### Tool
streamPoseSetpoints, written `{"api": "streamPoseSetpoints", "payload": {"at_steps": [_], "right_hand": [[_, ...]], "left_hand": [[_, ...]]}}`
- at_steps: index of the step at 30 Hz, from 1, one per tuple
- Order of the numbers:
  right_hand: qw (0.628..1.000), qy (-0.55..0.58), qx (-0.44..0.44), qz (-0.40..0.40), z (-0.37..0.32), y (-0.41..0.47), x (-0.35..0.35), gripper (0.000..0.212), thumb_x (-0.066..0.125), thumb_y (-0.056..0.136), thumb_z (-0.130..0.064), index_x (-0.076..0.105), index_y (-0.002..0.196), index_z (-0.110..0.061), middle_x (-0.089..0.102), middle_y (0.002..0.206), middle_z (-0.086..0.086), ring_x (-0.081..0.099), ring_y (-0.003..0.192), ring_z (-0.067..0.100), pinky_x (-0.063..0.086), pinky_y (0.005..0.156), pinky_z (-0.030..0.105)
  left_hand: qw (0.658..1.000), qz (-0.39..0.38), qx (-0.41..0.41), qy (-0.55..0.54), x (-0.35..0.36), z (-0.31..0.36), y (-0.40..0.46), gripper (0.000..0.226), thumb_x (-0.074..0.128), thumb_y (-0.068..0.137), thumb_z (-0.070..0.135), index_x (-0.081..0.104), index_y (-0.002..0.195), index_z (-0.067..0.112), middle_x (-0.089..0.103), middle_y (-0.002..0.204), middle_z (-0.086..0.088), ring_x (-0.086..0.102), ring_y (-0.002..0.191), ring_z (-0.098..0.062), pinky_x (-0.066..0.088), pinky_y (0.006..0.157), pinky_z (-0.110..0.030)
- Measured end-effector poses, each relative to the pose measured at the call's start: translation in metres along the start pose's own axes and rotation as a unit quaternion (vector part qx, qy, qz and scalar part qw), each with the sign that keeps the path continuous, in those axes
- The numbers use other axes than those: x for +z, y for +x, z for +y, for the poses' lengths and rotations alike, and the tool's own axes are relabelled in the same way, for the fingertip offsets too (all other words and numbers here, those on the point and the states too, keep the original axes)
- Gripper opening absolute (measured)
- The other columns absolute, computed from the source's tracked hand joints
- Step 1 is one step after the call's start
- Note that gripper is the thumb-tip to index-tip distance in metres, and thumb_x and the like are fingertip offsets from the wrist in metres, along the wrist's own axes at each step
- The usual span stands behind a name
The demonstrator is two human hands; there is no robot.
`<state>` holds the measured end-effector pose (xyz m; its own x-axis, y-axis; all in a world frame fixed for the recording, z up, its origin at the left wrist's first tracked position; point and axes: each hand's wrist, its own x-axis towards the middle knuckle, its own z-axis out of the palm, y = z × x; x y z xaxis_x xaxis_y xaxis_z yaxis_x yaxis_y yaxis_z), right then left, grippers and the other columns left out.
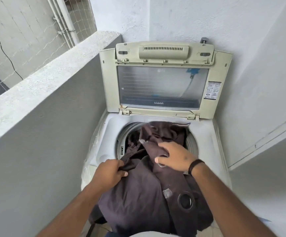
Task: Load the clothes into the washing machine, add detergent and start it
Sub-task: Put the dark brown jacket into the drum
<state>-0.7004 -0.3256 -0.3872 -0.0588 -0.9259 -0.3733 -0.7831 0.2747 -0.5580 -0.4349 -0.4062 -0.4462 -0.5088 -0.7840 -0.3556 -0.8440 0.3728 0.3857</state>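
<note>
One washing machine [156,127] stands in the corner, with one lid [162,79] raised upright behind its one round drum opening [120,142]. Two hands are at it: one left hand [110,171] and one right hand [174,156], with one dark wristband [196,165] on the right wrist. The dark cloth [138,194] spilling over the rim shows one large round eyelet [186,200]; whether it is one piece or several cannot be told. One sticker [213,90] sits on the lid's right edge. Two pale pipes [65,19] run down the outside wall.
</note>
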Motion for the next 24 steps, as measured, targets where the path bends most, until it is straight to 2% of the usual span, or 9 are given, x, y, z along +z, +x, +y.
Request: {"api": "streamPoseSetpoints", "payload": {"at_steps": [4,6,8,10,13,16,19,21,24], "right_hand": [[0.995,-0.076,0.032,-0.047,-0.019,-0.041,0.025,0.11,0.062,0.066,-0.08,0.018,0.154,-0.032,0.044,0.144,0.004,0.051,0.128,0.024,0.046,0.102,0.041],[0.99,-0.118,0.036,-0.074,-0.029,-0.047,0.038,0.12,0.062,0.069,-0.078,-0.001,0.157,-0.025,0.055,0.137,0.009,0.058,0.12,0.026,0.051,0.094,0.041],[0.99,-0.126,0.044,-0.04,-0.03,-0.037,0.052,0.094,0.06,0.085,-0.062,0.014,0.152,-0.016,0.068,0.109,0.012,0.069,0.091,0.029,0.056,0.079,0.04],[0.997,-0.055,0.043,0.033,-0.027,-0.02,0.056,0.044,0.05,0.096,-0.045,0.049,0.121,-0.009,0.071,0.091,0.012,0.071,0.065,0.03,0.059,0.068,0.041],[0.983,0.139,0.066,0.103,-0.027,0.004,0.034,0.028,0.05,0.1,-0.027,0.057,0.088,-0.003,0.07,0.062,0.015,0.067,0.045,0.025,0.06,0.056,0.042],[0.944,0.232,0.068,0.223,-0.033,0.027,0.002,0.026,0.054,0.099,-0.02,0.055,0.076,-0.007,0.067,0.054,0.016,0.067,0.046,0.029,0.06,0.057,0.046],[0.88,0.356,0.094,0.3,-0.027,0.057,-0.011,0.022,0.052,0.099,-0.014,0.05,0.077,-0.014,0.069,0.071,0.026,0.071,0.059,0.036,0.061,0.06,0.05],[0.903,0.342,0.097,0.242,-0.015,0.065,-0.01,0.007,0.052,0.098,-0.018,0.056,0.102,-0.013,0.068,0.11,0.029,0.071,0.093,0.036,0.057,0.088,0.048],[0.986,0.133,0.071,0.068,-0.002,0.043,0.0,0.069,0.062,0.094,-0.032,0.029,0.151,-0.01,0.045,0.149,0.013,0.045,0.136,0.028,0.033,0.112,0.032]], "left_hand": [[0.996,0.076,0.027,-0.034,-0.021,0.032,0.01,0.036,0.065,0.091,0.03,0.041,0.064,0.03,0.063,0.081,0.003,0.061,0.086,-0.025,0.037,0.065,-0.032],[0.986,0.139,0.065,-0.059,-0.042,0.055,0.025,0.038,0.066,0.09,0.028,0.037,0.064,0.027,0.06,0.077,-0.002,0.061,0.084,-0.031,0.039,0.065,-0.035],[0.966,0.215,0.113,-0.089,-0.065,0.078,0.04,0.041,0.065,0.088,0.029,0.033,0.063,0.026,0.047,0.066,0.004,0.056,0.076,-0.035,0.04,0.063,-0.039],[0.935,0.299,0.146,-0.123,-0.084,0.094,0.049,0.034,0.063,0.087,0.032,0.04,0.064,0.024,0.045,0.063,0.008,0.052,0.07,-0.031,0.043,0.063,-0.041],[0.902,0.381,0.142,-0.141,-0.095,0.099,0.052,0.021,0.066,0.087,0.038,0.066,0.1,0.022,0.068,0.1,0.003,0.06,0.104,-0.028,0.047,0.091,-0.043],[0.932,0.339,0.086,-0.093,-0.084,0.079,0.042,0.083,0.068,0.082,0.061,0.033,0.152,0.033,0.039,0.156,0.001,0.024,0.15,-0.025,0.021,0.119,-0.044],[0.962,0.257,0.037,-0.081,-0.057,0.049,0.026,0.106,0.062,0.071,0.079,0.016,0.157,0.038,0.019,0.166,-0.006,0.01,0.154,-0.028,0.015,0.122,-0.05],[0.979,0.193,0.021,-0.067,-0.039,0.029,0.017,0.111,0.053,0.063,0.088,0.018,0.157,0.039,0.024,0.164,-0.006,0.018,0.152,-0.03,0.023,0.12,-0.053],[0.997,0.065,-0.006,-0.042,-0.016,0.01,0.003,0.11,0.062,0.058,0.084,0.035,0.152,0.033,0.044,0.155,0.001,0.038,0.144,-0.024,0.033,0.116,-0.048]]}}
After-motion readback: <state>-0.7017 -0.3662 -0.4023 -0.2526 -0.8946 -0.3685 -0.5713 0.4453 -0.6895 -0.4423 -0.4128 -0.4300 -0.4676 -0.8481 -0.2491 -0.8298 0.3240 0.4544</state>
